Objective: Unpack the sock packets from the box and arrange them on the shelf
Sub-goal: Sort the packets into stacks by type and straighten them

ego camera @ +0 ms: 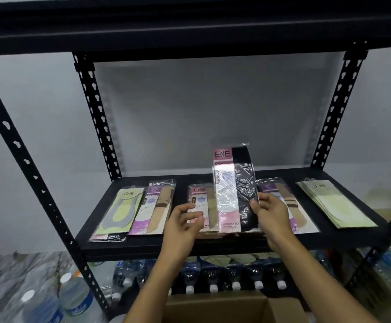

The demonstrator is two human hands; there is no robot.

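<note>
My right grip (270, 210) is clamped on the right edge of a sock packet (234, 190), thumb on the front face, the other fingers hidden behind it. The packet carries a black sock beside a pink card and stands nearly upright, its lower end down at the middle pile (201, 197) on the shelf (143, 247). My left grip (185, 220) hangs just left of it, fingers apart and loosely bent, holding nothing, over the near end of that same pile; I cannot tell whether the fingertips touch the film.

Further out on the shelf lie four more piles, all flat with the card ends toward the wall: a purple-carded pile (152, 206) and a yellow-and-grey pile (119, 210) to the left, another purple-carded pile (292, 206) partly behind my right wrist, and a pale green pile (334, 203) at the far right. Under the shelf is a row of water bottles (213, 273), and the cardboard box (213, 308) sits open at the bottom of my view, its contents out of sight.

I judge the step in hand is laying this packet onto the middle pile. The next move calls for tipping it back and flat, card end to the wall like its neighbours, with the left grip steadying the pile so the slippery film does not slide the stack askew
</note>
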